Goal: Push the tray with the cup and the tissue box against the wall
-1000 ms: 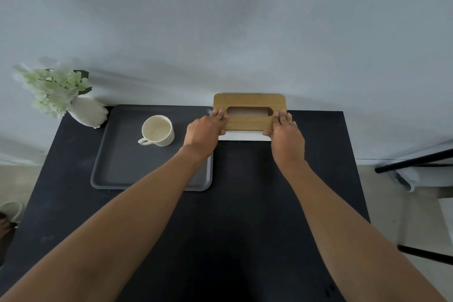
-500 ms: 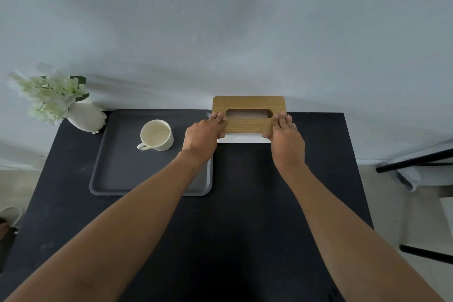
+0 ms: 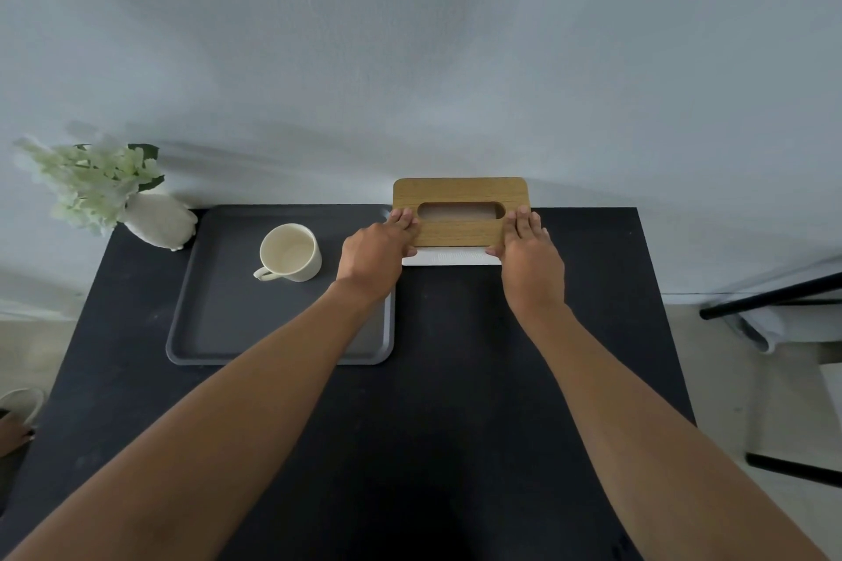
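Note:
A tissue box (image 3: 460, 191) with a wooden slotted lid and a white body stands at the far edge of the black table (image 3: 455, 378), its back against the wall. My left hand (image 3: 376, 255) holds its left end and my right hand (image 3: 531, 260) holds its right end, fingers on the lid and thumbs on the white front. To the left lies a dark grey tray (image 3: 218, 323), its far rim at the wall. A cream cup (image 3: 289, 253) stands upright in the tray's far half, handle toward the front left. My left wrist covers the tray's far right corner.
A white vase with pale green flowers (image 3: 136, 205) stands at the table's far left corner, next to the tray. A black-framed chair (image 3: 774, 301) is on the floor to the right. A white shoe (image 3: 20, 405) lies on the floor at the left.
Both hands stay on the tissue box, which holds its place at the wall. The view has shifted slightly; the tray and cup have not moved.

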